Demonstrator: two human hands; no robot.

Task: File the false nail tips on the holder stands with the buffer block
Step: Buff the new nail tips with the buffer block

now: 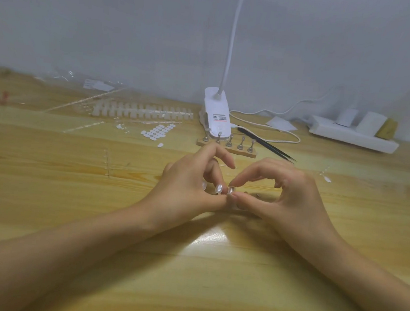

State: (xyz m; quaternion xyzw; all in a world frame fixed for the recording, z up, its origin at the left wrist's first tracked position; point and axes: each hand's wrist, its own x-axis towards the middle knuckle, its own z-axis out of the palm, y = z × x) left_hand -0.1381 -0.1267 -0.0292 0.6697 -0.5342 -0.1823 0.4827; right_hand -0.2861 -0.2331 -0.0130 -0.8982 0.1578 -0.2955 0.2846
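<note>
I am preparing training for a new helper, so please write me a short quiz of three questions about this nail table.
1. True or false: the black tweezers lie left of the lamp base.
2. How many metal stands are on the far wooden holder? A three, B five, C eight.
3. Fill in: the right hand's fingers pinch a ____.
Key: 1 false, the tweezers lie right of the lamp base; 2 B; 3 nail tip.
</note>
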